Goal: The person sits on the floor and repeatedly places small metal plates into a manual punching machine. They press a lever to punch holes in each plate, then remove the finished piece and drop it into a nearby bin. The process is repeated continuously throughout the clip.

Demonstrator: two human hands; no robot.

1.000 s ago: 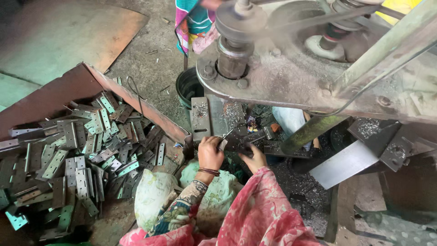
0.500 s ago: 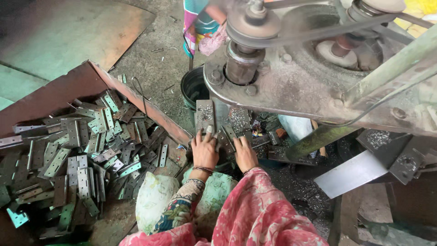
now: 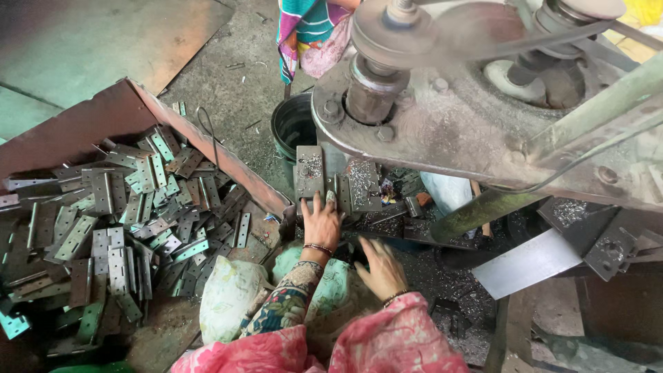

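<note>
Down at the machine, the person's left hand [image 3: 321, 222] stretches forward with its fingers flat and spread, pressing on a grey metal hinge plate [image 3: 310, 171] that lies on the machine's surface [image 3: 414, 231], just under the big overhanging metal arm [image 3: 449, 131]. That grip is not closed around anything; the fingertips simply rest on the plate's near end. A second plate [image 3: 363, 184], dusted with bright filings, lies just beside the first, to its right. The right hand [image 3: 382, 268] hangs lower and nearer the body, fingers loosely apart and holding nothing, over a dark patch strewn with metal shavings. Both arms wear floral pink sleeves. To the left, a rusty open bin [image 3: 207, 148] holds a large heap of loose hinges [image 3: 117, 228], well apart from the hands. A pale cloth sack [image 3: 231, 297] sits below the left forearm, and a dark bucket [image 3: 290, 124] stands behind the plates.
</note>
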